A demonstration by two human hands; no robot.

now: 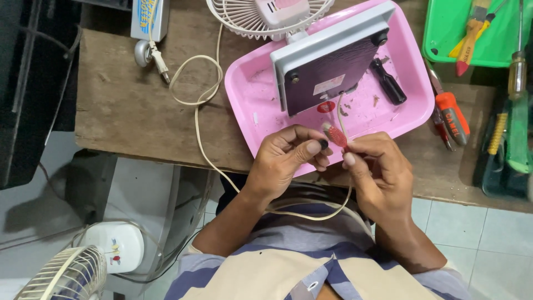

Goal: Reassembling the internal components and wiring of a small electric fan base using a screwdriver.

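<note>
Pinching a red-handled tool (335, 135) with both your left hand (288, 158) and right hand (377, 172), fingers closed, beside the pink tray (252, 91).

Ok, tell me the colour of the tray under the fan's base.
Pink: the tray shows clearly in the head view.

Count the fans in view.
2. One white fan lies tipped at the pink tray, base up, beyond both hands. Another fan stands on the floor, bottom left. Others may sit outside the picture.
</note>
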